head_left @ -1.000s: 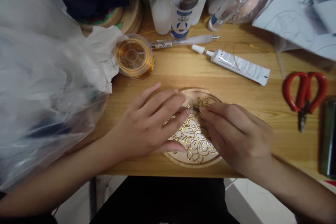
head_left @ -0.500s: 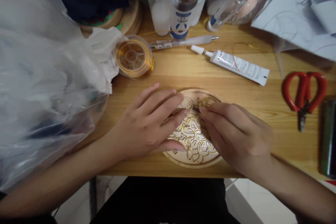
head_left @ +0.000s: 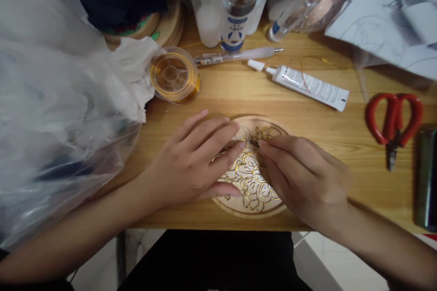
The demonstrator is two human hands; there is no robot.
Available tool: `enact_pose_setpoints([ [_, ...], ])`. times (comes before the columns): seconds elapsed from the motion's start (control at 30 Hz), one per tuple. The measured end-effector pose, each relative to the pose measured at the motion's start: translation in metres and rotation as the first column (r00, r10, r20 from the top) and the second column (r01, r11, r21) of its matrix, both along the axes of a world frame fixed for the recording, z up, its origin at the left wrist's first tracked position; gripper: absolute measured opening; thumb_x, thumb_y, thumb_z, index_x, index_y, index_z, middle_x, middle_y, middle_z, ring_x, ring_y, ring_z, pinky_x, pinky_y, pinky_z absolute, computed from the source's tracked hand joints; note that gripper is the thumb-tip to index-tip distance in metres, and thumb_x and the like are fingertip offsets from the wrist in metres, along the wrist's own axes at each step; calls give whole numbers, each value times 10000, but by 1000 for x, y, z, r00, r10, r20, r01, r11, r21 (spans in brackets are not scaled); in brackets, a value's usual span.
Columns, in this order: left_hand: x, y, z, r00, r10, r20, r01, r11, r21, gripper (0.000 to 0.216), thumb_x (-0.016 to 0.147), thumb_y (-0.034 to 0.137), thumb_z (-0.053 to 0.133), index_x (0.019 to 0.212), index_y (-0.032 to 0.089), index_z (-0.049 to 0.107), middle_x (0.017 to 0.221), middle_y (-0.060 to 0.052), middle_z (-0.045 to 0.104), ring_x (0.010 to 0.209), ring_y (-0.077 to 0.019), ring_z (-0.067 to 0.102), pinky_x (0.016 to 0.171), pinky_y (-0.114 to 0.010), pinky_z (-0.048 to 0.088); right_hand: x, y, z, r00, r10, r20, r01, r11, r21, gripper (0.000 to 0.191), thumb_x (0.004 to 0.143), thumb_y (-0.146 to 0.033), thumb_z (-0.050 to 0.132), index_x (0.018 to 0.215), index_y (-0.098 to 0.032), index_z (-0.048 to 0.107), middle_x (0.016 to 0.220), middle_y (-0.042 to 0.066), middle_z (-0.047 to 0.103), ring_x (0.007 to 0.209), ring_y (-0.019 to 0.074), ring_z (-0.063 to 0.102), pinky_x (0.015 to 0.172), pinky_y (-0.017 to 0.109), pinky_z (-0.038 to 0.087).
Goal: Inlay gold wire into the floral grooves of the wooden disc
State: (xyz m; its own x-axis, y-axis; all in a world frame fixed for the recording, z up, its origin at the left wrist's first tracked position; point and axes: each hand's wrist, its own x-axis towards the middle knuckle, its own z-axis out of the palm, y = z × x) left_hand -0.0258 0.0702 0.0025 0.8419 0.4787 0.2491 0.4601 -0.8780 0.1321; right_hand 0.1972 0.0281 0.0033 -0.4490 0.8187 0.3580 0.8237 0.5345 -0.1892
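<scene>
Both hands rest on a round wooden disc (head_left: pixel 254 207) at the near edge of the table (head_left: pixel 344 145), in front of the person. Left hand (head_left: pixel 191 163) lies flat and open across the disc's left half, fingers stretched out and thumb along its near rim, pinning it down. Right hand (head_left: pixel 303 177) covers the right half with its fingertips drawn together on a dark sliver (head_left: pixel 253 142) at the far part of the disc. Whether that is a tool tip or a wire end is too small to tell. The two hands' fingertips almost meet there.

The disc carries a flower pattern outlined in gold wire (head_left: pixel 249 175), which fills the near and middle lines. The step in hand looks like seating a fine piece into the far part of the pattern. By my judgement the next move calls for small, steady fingertip pressure while the flat hand stops the disc from turning.

Just beyond the disc, to the left, lies a spool of gold wire (head_left: pixel 175 76). A pen (head_left: pixel 235 55) and a white glue tube (head_left: pixel 307 86) lie further back, with a loose gold strand (head_left: pixel 317 59) near the tube. Bottles (head_left: pixel 239 4) stand along the far edge, beside a stack of wooden rounds (head_left: pixel 167 22). Red scissors (head_left: pixel 394 120) lie well to the right, and a crumpled plastic bag (head_left: pixel 51 113) fills the left.
</scene>
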Motion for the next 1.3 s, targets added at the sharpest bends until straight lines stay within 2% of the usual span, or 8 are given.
enact_pose_setpoints([
  [0.3,-1,2,-3,999,-6,48,9,999,-53,596,938,611,355,1141,122,630,1241,-180,589,1173,-326,555,1043,-531,416,0,1,-2,1000,-7,-27,6,1000,-20,131,830,-110,671,955,-114,633,903,70,716,730,169,672,609,294,556],
  [0.43,-1,3,-3,999,1,40,3,996,-89,578,946,603,339,1138,140,627,1255,-160,584,1205,-303,527,1059,-516,405,0,1,-2,1000,2,-24,-2,1000,-12,125,846,-106,650,965,-137,626,897,62,711,733,164,666,588,289,541],
  [0.63,-1,3,-2,998,-52,18,53,996,-69,574,970,556,339,1143,91,627,1251,-126,613,1211,-338,519,1062,-528,391,0,-1,-4,1000,0,-20,0,1000,2,137,841,-105,658,971,-129,624,903,67,716,742,164,669,583,289,538],
  [0.77,-1,2,-1,994,-111,-15,110,994,-27,554,980,523,361,1135,66,633,1240,-85,636,1265,-316,482,1092,-481,368,-1,-1,-4,1000,4,-29,-3,1000,4,94,862,-124,635,956,-115,633,882,71,721,742,168,670,594,291,546],
  [0.9,0,1,-1,993,-107,-47,106,994,-40,551,986,521,349,1161,80,628,1255,-68,636,1290,-288,465,1111,-451,345,-2,0,-3,999,-3,-32,4,1000,19,74,875,-132,613,940,-116,646,879,67,724,729,168,664,591,291,542],
  [1.3,-2,4,0,993,-115,-2,115,990,-85,559,982,526,355,1194,76,609,1253,-73,644,1263,-261,503,1130,-429,314,-1,1,-2,1000,7,-26,-5,999,52,62,868,-128,617,911,-111,658,860,69,716,723,162,648,593,280,531],
])
